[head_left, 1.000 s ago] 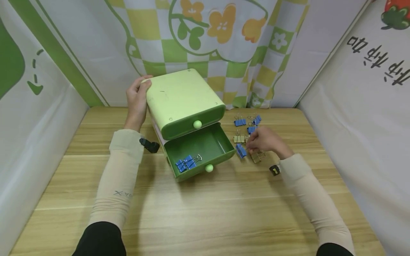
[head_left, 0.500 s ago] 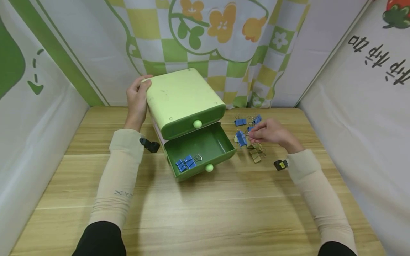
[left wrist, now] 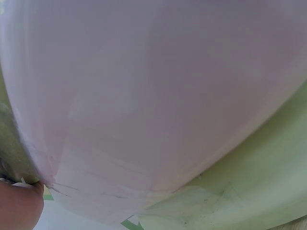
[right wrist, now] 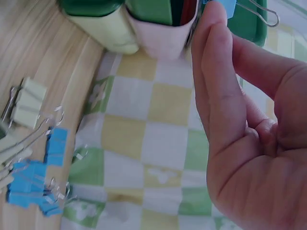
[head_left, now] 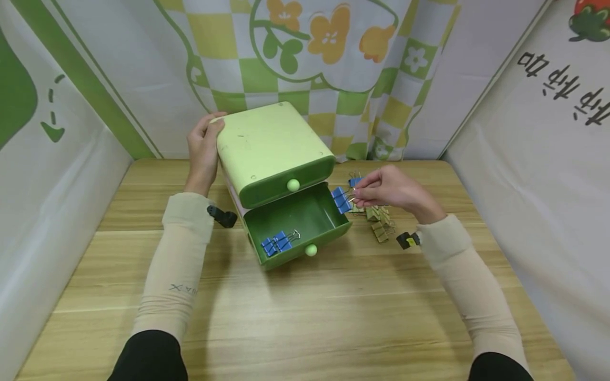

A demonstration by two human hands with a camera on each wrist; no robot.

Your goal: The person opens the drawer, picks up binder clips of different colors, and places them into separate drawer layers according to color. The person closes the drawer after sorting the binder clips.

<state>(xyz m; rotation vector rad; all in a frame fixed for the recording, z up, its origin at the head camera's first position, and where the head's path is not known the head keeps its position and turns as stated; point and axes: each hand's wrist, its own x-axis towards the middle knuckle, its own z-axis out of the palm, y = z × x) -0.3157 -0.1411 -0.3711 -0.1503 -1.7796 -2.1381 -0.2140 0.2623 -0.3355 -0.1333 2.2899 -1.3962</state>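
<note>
A small light-green drawer box [head_left: 274, 148] stands turned on the table, its lower dark-green drawer [head_left: 310, 214] pulled out. My left hand [head_left: 202, 151] grips the box's rear left corner; the left wrist view shows the pink side wall [left wrist: 139, 105] and one fingertip [left wrist: 19, 206]. Over the drawer's right edge, my right hand [head_left: 393, 190] pinches a blue binder clip [head_left: 340, 200] by its wire handle. Blue binder clips [head_left: 277, 243] lie in the drawer's front left corner. In the right wrist view, the held clip is partly cut off by the frame.
Right of the box lie several yellow binder clips [head_left: 380, 232] and blue ones [head_left: 355, 181], partly hidden by the right hand. The right wrist view shows more blue clips [right wrist: 29, 184]. A checked curtain [head_left: 324, 114] hangs behind the table [head_left: 305, 317].
My right hand has lifted a blue binder clip from the pile and carried it left to the drawer's right edge. The left hand and the box have stayed in place.
</note>
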